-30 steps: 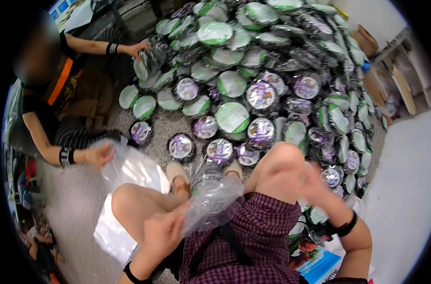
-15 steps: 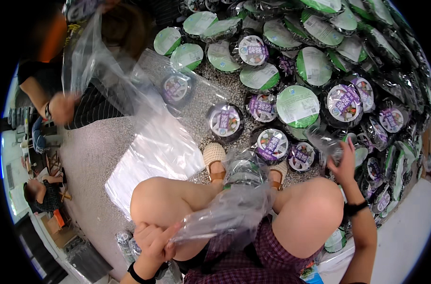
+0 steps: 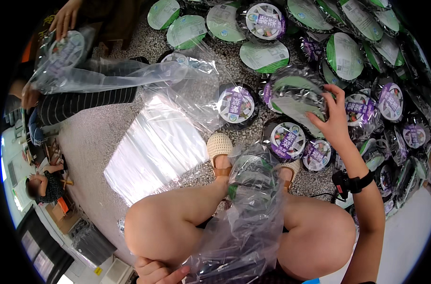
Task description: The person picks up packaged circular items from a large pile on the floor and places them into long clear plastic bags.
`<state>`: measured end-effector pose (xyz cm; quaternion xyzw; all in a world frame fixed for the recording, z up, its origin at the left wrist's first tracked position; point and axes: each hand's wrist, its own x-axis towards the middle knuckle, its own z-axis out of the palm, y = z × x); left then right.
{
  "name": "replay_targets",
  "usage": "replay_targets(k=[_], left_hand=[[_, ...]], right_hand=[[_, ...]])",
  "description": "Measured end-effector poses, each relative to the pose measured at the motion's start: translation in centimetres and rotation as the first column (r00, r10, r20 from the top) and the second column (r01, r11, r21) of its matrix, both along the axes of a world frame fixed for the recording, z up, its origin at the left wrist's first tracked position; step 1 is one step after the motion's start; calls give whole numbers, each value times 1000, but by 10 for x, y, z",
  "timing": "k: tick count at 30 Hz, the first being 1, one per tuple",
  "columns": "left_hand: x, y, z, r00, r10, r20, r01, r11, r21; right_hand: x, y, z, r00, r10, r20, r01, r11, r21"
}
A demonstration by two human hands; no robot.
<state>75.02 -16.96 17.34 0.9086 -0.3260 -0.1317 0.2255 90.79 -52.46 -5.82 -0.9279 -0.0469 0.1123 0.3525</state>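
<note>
Right hand: fingers gripping wrapped pack at near edge of pile. Left hand: fingers pinching edge of clear bag lying between knees — bag may sag or slip, steadied by one hand only; pack's slick-looking film could slide.

One camera sits on the person's head and looks steeply down, over the bare knees, onto the floor. It is quite near, so both the left hand and the right hand are inside the view. The lens is very wide (a fisheye, so straight edges become bent), and its left rim catches also a distant person.
</note>
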Motion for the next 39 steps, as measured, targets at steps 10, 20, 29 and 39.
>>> replay_targets(k=[10, 20, 29, 39], left_hand=[[-41, 11, 42, 993, 112, 28, -114, 990, 77], [-79, 27, 11, 936, 298, 187, -296, 955, -40], [-153, 104, -25, 924, 379, 60, -376, 925, -49], [-101, 53, -23, 749, 561, 352, -579, 813, -63]], right_hand=[[-26, 71, 2, 746, 589, 310, -592, 800, -97], [-59, -7, 7, 991, -134, -6, 133, 991, -24], [-171, -140, 102, 537, -804, -256, 788, 369, 493], [-276, -76, -19, 448, -247, -859, 814, -283, 507]])
